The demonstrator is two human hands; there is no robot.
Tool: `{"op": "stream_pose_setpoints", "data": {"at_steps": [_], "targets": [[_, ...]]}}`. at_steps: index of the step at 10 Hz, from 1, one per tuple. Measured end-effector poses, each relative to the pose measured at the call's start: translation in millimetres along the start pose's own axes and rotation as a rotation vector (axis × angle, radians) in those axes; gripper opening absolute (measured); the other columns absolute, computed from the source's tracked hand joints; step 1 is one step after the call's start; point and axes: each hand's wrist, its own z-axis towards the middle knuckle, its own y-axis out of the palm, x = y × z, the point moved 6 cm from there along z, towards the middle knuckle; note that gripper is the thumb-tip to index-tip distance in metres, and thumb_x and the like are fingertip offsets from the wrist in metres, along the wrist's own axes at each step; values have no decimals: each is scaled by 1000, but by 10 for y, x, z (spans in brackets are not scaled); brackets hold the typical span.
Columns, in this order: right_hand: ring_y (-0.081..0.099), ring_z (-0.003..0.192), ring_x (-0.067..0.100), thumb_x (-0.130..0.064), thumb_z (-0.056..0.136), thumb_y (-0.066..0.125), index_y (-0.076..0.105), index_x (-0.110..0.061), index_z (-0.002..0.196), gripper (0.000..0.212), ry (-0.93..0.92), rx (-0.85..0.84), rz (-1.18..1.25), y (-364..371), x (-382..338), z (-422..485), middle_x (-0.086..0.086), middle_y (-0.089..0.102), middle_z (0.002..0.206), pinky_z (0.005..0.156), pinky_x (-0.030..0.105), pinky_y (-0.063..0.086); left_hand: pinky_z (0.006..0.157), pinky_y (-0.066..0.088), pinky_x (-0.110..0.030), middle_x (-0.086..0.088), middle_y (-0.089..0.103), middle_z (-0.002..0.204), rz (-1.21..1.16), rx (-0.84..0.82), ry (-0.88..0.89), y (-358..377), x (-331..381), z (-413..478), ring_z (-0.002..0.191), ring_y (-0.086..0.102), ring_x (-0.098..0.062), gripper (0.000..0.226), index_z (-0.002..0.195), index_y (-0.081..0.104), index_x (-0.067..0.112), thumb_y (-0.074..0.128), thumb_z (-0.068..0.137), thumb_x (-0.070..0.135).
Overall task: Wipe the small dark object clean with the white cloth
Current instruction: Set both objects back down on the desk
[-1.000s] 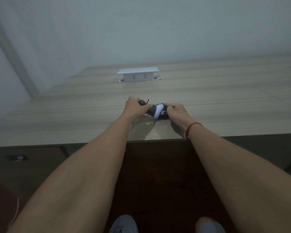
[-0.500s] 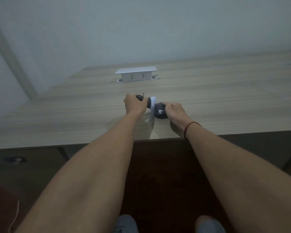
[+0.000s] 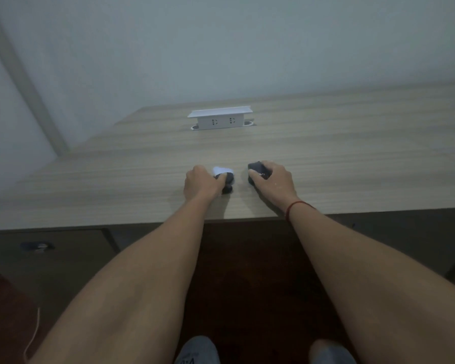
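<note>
My right hand (image 3: 275, 181) grips the small dark rounded object (image 3: 257, 168), which rests on the wooden desk (image 3: 352, 158) and shows a small pale mark on its side. My left hand (image 3: 201, 183) is closed on the bunched white cloth (image 3: 222, 170), with a dark piece (image 3: 227, 183) showing just below the cloth at my fingertips. What that dark piece is I cannot tell. A narrow gap of bare desk separates the cloth from the dark object. Both hands lie near the desk's front edge.
A white socket box (image 3: 220, 119) stands raised from the desk farther back, in line with my hands. A pale wall rises behind the desk. Below the front edge are a dark drawer front with a handle (image 3: 37, 245) at the left and my shoes (image 3: 197, 350).
My hands have come apart. The right hand has carried the dark object to the right, and the cloth in my left hand no longer touches it.
</note>
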Motion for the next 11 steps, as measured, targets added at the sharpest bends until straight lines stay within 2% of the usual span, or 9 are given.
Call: {"op": "stream_pose_setpoints", "data": {"at_steps": [1, 2, 4, 5, 6, 8, 9, 10, 11], "targets": [[58, 117, 23, -44, 82, 68, 53, -17, 135, 61, -17, 17, -53, 5, -20, 4, 5, 60, 132, 97, 39, 49, 77, 48, -33, -3, 57, 100, -10, -56, 73, 26, 54, -18, 93, 56, -22, 52, 99, 61, 8, 66, 75, 53], [59, 112, 23, -39, 84, 68, 55, -16, 131, 54, -24, 36, -59, 2, -45, 40, 6, 62, 127, 93, 39, 50, 85, 54, -37, -4, 65, 98, 38, -127, 138, 110, 108, 7, 95, 62, -23, 40, 88, 61, 17, 71, 71, 51], [56, 93, 20, -33, 85, 66, 62, -15, 117, 37, -6, 46, -68, -17, -46, 231, 2, 63, 107, 89, 41, 53, 80, 55, -38, -5, 68, 102, 114, -59, 129, 300, 122, 243, 98, 64, -25, 48, 94, 68, 12, 66, 69, 54], [52, 91, 17, -31, 86, 65, 62, -14, 118, 36, 6, 48, -74, -19, -12, 387, -3, 53, 99, 89, 40, 51, 76, 52, -36, -9, 68, 103, 139, -38, 114, 380, 174, 393, 98, 64, -27, 50, 96, 68, 9, 64, 71, 53], [56, 90, 18, -32, 84, 64, 63, -23, 104, 22, 11, 53, -87, 3, 13, 559, -1, 62, 103, 86, 39, 52, 77, 51, -36, -11, 67, 106, 158, -43, 114, 474, 236, 559, 100, 63, -29, 52, 99, 69, 7, 64, 72, 52], [59, 106, 25, -33, 87, 62, 60, -16, 122, 39, 25, 67, -94, 16, 36, 632, 6, 63, 122, 87, 36, 47, 79, 50, -37, -11, 67, 112, 141, -49, 80, 547, 274, 695, 102, 63, -30, 57, 104, 67, 6, 62, 75, 54], [54, 119, 28, -42, 87, 61, 45, -15, 136, 59, 37, 39, -69, 22, 27, 562, 8, 55, 133, 96, 44, 48, 94, 46, -40, -9, 58, 131, 97, -37, 72, 467, 297, 569, 121, 55, -29, 72, 125, 57, 9, 57, 77, 64], [56, 113, 28, -60, 76, 60, 43, -17, 126, 68, 69, 50, -48, -10, 48, 443, 6, 56, 123, 96, 49, 49, 102, 39, -42, -12, 52, 139, 123, -43, 91, 341, 285, 388, 130, 47, -30, 80, 133, 49, 8, 54, 79, 67], [57, 112, 25, -73, 63, 56, 49, -18, 122, 81, 141, -3, -118, 32, 163, 341, 2, 58, 118, 98, 48, 47, 100, 38, -43, -12, 59, 127, 251, -34, 142, 182, 311, 130, 122, 51, -32, 69, 119, 57, 8, 52, 81, 66]]}}
